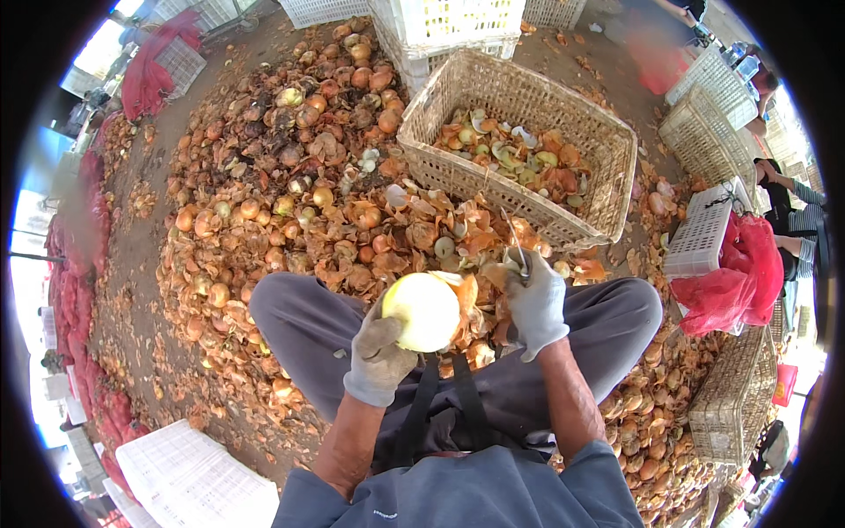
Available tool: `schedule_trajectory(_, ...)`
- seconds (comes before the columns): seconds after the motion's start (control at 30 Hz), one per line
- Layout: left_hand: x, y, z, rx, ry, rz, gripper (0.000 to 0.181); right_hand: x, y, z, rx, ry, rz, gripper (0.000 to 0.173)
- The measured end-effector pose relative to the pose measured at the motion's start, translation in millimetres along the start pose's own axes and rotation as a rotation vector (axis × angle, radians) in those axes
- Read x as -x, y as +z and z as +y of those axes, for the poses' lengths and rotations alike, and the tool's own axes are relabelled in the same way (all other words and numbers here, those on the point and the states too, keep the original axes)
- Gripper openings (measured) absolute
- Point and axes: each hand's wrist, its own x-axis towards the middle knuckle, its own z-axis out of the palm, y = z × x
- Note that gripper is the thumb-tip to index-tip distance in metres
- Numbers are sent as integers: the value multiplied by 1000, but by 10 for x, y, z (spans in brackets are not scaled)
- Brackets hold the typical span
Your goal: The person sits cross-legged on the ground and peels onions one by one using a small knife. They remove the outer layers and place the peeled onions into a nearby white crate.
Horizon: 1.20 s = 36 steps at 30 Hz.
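Observation:
My left hand [379, 353], in a dirty pale work glove, grips a large pale onion [422, 313] with most of its skin off; orange skin hangs at its right side. To the right, my right hand [536, 297], gloved too, is closed around a knife [513, 231], its thin blade pointing up and away from me. The knife does not touch the onion. Loose onion skins [370, 221] and whole onions [218, 295] lie heaped in front of my crossed legs. The knife's handle is mostly hidden in my fingers.
A dirty plastic crate [515, 191] beyond my right hand holds peelings and onion pieces. White crates [455, 23] are stacked behind it. Red mesh sacks [733, 277] drape a crate at the right, where another person's striped sleeve [805, 218] shows. A white crate [198, 475] lies at lower left.

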Motion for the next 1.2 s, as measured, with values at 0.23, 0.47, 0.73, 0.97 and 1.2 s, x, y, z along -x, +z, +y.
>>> schedule_trajectory(0.23, -14, 83, 96, 59, 99, 66, 77, 181, -363, -457, -144, -290, -131, 51)
schedule_trajectory(0.47, -59, 123, -4, 170, 181, 127, 73, 461, -365, -657, -148, -375, -314, 49)
schedule_trajectory(0.73, -42, 124, -39, 89, 147, 155, 80, 530, -220, -685, -127, -313, -162, 45)
schedule_trajectory(0.97, -30, 132, -37, 121, 108, 43, 80, 405, -219, -652, -996, 516, -474, 62)
schedule_trajectory(1.2, -31, 261, -41, 85, 96, 119, 77, 406, -460, -602, -288, -333, -151, 50)
